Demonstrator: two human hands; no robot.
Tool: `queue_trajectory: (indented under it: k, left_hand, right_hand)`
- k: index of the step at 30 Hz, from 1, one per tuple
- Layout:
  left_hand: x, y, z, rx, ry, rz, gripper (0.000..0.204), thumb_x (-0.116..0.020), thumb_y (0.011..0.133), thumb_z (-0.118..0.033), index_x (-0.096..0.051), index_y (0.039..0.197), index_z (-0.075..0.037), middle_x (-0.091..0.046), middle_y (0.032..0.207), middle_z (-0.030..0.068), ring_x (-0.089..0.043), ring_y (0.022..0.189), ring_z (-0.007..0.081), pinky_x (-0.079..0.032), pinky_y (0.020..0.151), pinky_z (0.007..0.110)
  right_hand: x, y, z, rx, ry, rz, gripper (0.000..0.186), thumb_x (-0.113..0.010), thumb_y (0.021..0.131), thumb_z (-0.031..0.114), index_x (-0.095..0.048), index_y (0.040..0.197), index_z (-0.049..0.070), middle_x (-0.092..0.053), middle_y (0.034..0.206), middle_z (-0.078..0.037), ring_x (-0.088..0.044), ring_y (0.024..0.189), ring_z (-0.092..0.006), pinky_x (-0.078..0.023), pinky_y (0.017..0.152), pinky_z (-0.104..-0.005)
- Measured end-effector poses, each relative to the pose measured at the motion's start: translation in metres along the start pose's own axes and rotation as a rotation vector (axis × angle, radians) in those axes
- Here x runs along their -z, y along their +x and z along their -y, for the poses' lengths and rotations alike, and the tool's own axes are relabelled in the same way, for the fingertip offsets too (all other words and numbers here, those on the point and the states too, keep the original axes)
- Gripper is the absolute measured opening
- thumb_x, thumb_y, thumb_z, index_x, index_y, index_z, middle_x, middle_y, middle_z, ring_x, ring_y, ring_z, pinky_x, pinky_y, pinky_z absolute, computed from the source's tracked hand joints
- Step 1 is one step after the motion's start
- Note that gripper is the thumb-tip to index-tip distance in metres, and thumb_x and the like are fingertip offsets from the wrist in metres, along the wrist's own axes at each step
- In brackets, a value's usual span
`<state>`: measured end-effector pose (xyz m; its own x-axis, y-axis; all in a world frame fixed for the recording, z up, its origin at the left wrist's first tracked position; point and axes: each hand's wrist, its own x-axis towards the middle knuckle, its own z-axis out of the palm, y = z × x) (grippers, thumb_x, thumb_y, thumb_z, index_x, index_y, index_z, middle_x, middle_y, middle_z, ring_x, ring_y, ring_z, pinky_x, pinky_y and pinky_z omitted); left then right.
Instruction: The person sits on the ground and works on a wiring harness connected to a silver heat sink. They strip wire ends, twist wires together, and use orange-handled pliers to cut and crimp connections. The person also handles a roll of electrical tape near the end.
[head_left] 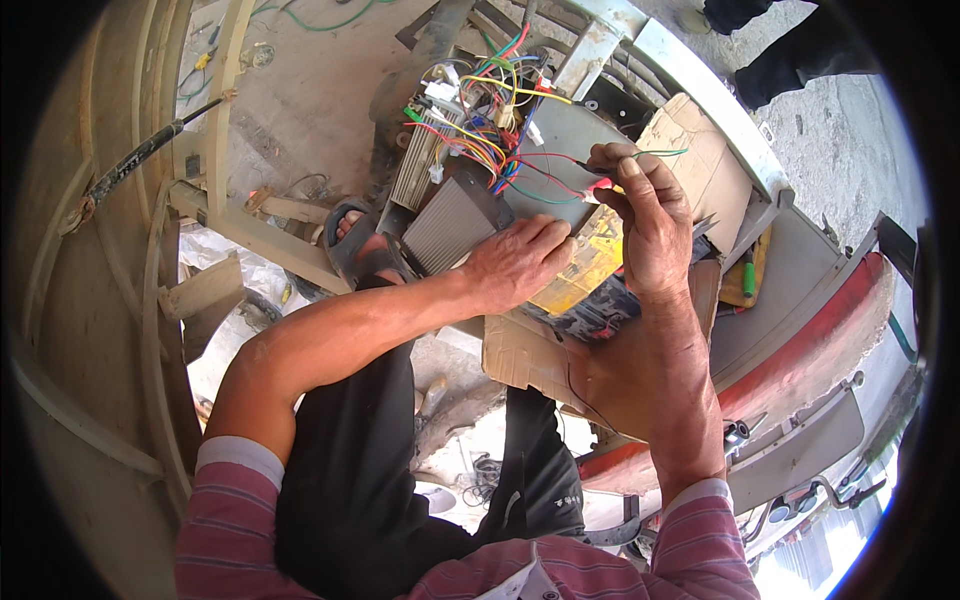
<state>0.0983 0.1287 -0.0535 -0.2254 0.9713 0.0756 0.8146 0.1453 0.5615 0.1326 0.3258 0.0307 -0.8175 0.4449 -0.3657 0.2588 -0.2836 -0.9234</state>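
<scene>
My right hand [650,215] is raised with thumb and fingers pinched on a thin wire [675,152], whose green end sticks out past the fingertips. A red wire [548,157] runs from the bundle toward this pinch. My left hand [517,262] is closed, fingers curled, beside a worn yellow box [590,262]; what its fingers hold, if anything, is hidden. Beyond it lies a tangle of coloured wires with white plugs [485,110]. Two finned metal units, a nearer one [450,225] and a farther one [415,170], sit by the wires.
Cardboard pieces [700,165] lie around the yellow box. A pale metal frame bar [705,95] crosses behind on the right. A green-handled tool [748,278] rests at the right. My sandalled foot [365,245] stands beside the finned units. Wooden framing [225,110] rises at the left.
</scene>
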Motion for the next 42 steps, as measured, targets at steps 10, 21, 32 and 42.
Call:
queue_trajectory:
  k: [10,21,32,42]
  left_hand:
    - [0.013,0.012,-0.009,-0.039,0.043,-0.056,0.035,-0.062,0.090,-0.018,-0.060,0.122,-0.003,-0.058,0.124,0.0096,-0.056,0.119,0.0280,-0.049,0.102,0.041]
    - [-0.010,0.066,-0.021,-0.297,-0.074,-0.118,0.034,-0.061,0.092,-0.017,-0.063,0.124,-0.006,-0.060,0.125,0.0104,-0.060,0.120,0.0289,-0.050,0.103,0.045]
    - [-0.031,0.076,-0.023,-0.206,0.194,-0.114,0.035,-0.060,0.092,-0.022,-0.071,0.121,-0.005,-0.056,0.147,0.0174,-0.045,0.147,0.0332,-0.035,0.126,0.051]
    - [0.074,0.022,-0.009,0.101,-0.505,-0.021,0.019,-0.075,0.091,-0.009,-0.072,0.109,-0.004,-0.071,0.105,0.0110,-0.073,0.096,0.0264,-0.059,0.084,0.042]
  right_hand:
    - [0.012,0.003,0.013,-0.059,-0.059,0.018,0.029,-0.062,0.107,0.026,-0.075,0.116,0.001,-0.077,0.119,-0.007,-0.069,0.109,-0.0159,-0.054,0.096,-0.0333]
    - [0.030,0.018,0.053,-0.043,-0.111,0.035,0.034,-0.060,0.109,0.031,-0.076,0.121,0.004,-0.076,0.117,-0.004,-0.069,0.111,-0.0148,-0.054,0.096,-0.0332]
    - [0.034,0.013,0.052,-0.059,-0.181,0.082,0.034,-0.061,0.108,0.032,-0.076,0.121,0.004,-0.077,0.117,-0.004,-0.071,0.109,-0.0150,-0.054,0.096,-0.0325]
    - [0.032,-0.030,0.034,0.140,-0.216,0.114,0.029,-0.055,0.113,0.020,-0.073,0.123,0.000,-0.076,0.119,-0.009,-0.069,0.109,-0.0153,-0.049,0.087,-0.0281]
